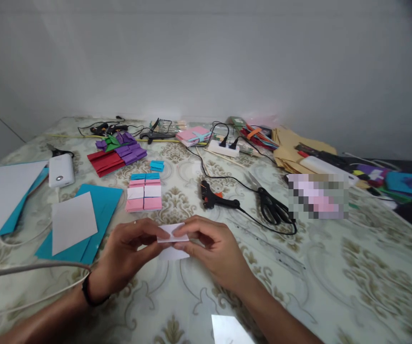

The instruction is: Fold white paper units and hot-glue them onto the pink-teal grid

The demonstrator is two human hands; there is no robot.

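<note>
Between my two hands is a small piece of white paper with a fold across it. My left hand pinches its left side between thumb and fingers. On the right side, my right hand grips it the same way, and the fingertips of both hands nearly meet. Just beyond them lies a block of folded pink, white and blue paper pieces. A small folded blue piece sits behind that block. To the left, a white sheet rests on blue paper.
A black glue gun, black-handled scissors and a clear ruler lie to the right. Behind are red folded papers, purple ones and a white power strip. A white power bank stands left, its cable trailing near my left wrist.
</note>
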